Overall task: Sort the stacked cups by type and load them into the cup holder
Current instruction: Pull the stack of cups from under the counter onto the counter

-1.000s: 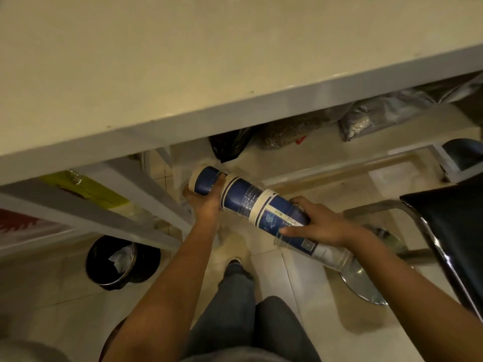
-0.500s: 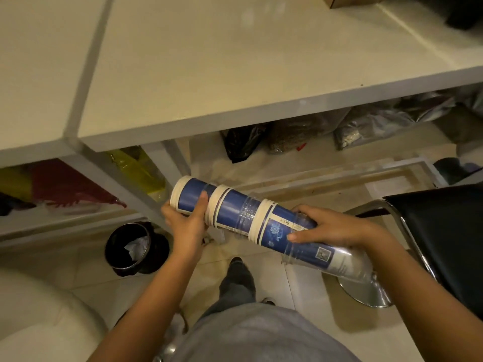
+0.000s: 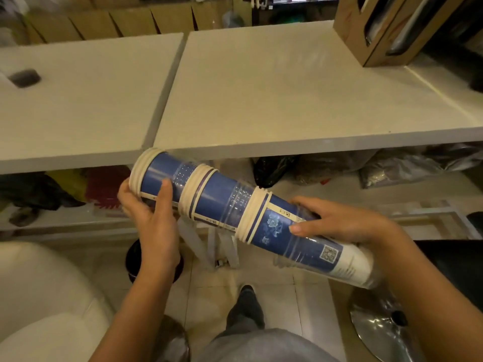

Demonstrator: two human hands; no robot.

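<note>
Barely started: both hands' grip closed on mixed cup stack (image 3: pixel 235 212), left hand (image 3: pixel 149 207), right hand (image 3: pixel 337 220), below worktop (image 3: pixel 287 95); cup holder (image 3: pixel 386 27) probably unloaded.

Stack of cups (image 3: pixel 251 218) looks mixed: blue paper ones w/ a slight sheen and cream rolled rims, plus clear glossy plastic ones ribbed in between. Desk (image 3: pixel 300 95) top is pale, matt, faintly grainy, same for the slab beside it. At its far right corner the cup holder (image 3: pixel 376 30) looks like raw brown wood or board, matt. Floor tiles (image 3: pixel 274 291) are smooth, semi-gloss. Chair base (image 3: pixel 379 325) is polished, mirror-bright metal. Bags (image 3: pixel 407 165) under the desk's front edge are crinkly shiny plastic.
</note>
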